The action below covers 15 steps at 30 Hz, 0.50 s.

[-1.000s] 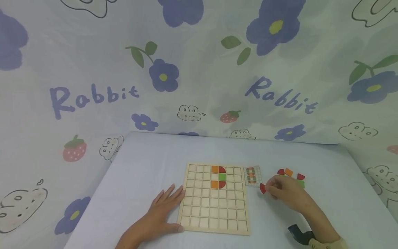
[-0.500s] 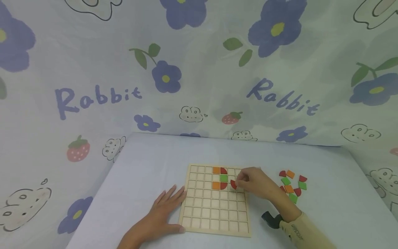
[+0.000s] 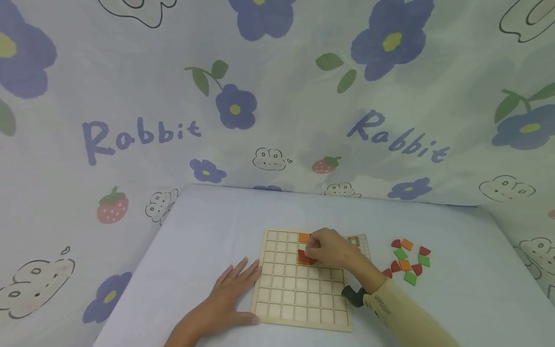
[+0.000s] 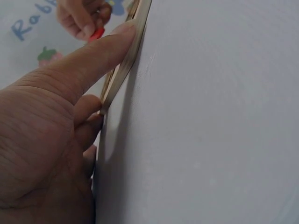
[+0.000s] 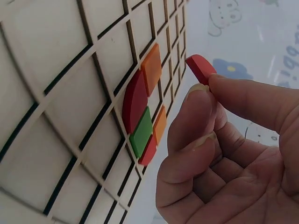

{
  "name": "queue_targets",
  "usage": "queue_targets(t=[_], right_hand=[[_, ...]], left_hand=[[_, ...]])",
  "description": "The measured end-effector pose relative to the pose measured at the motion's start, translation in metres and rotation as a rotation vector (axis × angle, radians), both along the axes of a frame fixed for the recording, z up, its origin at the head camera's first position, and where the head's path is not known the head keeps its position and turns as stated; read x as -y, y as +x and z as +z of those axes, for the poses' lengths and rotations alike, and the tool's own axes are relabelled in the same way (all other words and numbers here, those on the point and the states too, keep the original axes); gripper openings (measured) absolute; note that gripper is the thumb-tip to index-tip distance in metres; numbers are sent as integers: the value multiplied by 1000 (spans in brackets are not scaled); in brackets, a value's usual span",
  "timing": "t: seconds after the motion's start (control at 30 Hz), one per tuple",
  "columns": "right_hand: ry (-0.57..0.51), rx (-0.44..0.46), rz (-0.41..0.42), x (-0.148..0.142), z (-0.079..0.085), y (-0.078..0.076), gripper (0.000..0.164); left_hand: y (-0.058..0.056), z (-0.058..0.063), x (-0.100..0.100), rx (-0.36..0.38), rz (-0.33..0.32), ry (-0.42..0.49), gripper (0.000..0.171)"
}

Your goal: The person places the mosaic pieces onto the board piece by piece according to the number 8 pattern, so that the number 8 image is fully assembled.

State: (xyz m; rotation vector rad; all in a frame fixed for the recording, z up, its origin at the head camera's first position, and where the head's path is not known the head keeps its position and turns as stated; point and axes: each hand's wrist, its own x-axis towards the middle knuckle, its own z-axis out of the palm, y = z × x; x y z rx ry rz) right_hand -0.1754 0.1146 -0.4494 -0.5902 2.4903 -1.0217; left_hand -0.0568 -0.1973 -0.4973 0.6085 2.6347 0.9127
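Note:
A wooden grid board lies on the white table. My left hand rests at its left edge, fingers spread and straight; in the left wrist view the thumb presses along the rim. Over the board's upper part, my right hand pinches a red quarter-circle tile between thumb and forefinger. The right wrist view shows this tile held above orange tiles, a green square tile and red quarter-circle tiles set in the grid. From the head, the right hand hides some of them.
Several loose red, orange and green tiles lie to the board's right. A pattern card sits beside the board's upper right, partly behind the right hand. A black device is at the right wrist. Behind the table hangs a printed curtain.
My right hand has carried the red quarter-circle tile leftward from the loose tiles to over the filled cells of the board. The left hand has stayed at the board's edge.

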Motion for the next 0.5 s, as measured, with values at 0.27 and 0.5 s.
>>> queue_targets(t=[0.27, 0.5], right_hand=[[-2, 71, 43, 22, -2, -11, 15], [0, 97, 57, 32, -7, -14, 15]], left_hand=[[-1, 1, 0, 14, 12, 9, 104], [-1, 2, -1, 40, 21, 13, 104]])
